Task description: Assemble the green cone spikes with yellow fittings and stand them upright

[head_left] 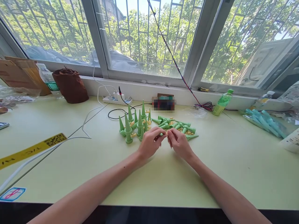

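Two bare forearms reach in from the near edge of the pale green table (210,174) and converge at its middle, where the hands meet fingertip to fingertip. Left hand (150,143) is curled nearly closed, its thumb and fingers (157,137) clamped around a small green spike (161,134), of which only a short stretch shows between them. Right hand (179,143) is likewise drawn in, its thumb and forefinger pinched on a tiny yellow bit (166,133) at the end of that spike, so both hands touch the same piece and almost touch each other. Whether the yellow bit is seated in the spike or only held against it cannot be told. Just beyond the left hand stands a cluster of upright green cones (134,124), points up, with yellow bits among their bases. Just beyond the right hand lies a loose heap of green cones (178,126) on their sides, the nearest ones almost at the fingers. Farther back, by the window sill, sit a white power strip (116,99), a brown pouch (70,85) and a green bottle (223,104), all well apart from the hands. A yellow tape strip (32,150) lies far to the left.
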{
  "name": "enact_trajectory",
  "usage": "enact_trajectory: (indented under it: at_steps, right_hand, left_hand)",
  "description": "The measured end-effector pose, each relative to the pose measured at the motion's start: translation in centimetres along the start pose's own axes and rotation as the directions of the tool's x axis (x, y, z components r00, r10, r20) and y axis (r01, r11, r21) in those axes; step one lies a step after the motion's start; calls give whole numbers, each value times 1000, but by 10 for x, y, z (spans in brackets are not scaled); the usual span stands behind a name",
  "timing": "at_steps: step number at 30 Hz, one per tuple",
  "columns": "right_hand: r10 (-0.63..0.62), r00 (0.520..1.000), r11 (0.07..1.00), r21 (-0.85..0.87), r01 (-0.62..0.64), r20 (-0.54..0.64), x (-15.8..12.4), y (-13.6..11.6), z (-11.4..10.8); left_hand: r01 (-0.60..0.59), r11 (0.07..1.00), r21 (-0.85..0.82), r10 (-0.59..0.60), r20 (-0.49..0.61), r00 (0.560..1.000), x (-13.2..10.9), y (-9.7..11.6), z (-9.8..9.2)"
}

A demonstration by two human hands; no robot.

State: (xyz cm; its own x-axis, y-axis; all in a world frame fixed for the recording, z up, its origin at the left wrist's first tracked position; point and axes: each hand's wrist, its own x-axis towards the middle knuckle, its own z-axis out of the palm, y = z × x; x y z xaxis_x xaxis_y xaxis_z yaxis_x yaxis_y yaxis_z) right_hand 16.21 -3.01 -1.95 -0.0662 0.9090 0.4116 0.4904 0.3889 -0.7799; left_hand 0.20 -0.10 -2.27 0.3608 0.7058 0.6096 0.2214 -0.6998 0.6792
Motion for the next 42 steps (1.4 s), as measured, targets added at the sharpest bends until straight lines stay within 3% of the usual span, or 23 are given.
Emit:
enact_trajectory:
  at_steps: [18, 25, 29, 42]
  right_hand:
    - [15, 999, 992, -122, -20, -35, 2, -3, 1]
    - [40, 999, 999, -17, -39, 24, 2, 2, 3]
    - [44, 999, 998, -42, -43, 26, 2, 4, 2]
    - [60, 998, 988, -147, -56, 24, 3, 6, 2]
  left_hand:
    - [-17, 1000, 15, 17, 25, 1000, -1, 3, -1]
    - [84, 995, 48, -84, -1, 996, 0, 2, -1]
    - [138, 990, 28, -138, 20, 990, -1, 2, -1]
    - [134, 991, 22, -135, 92, 987, -1, 1, -2]
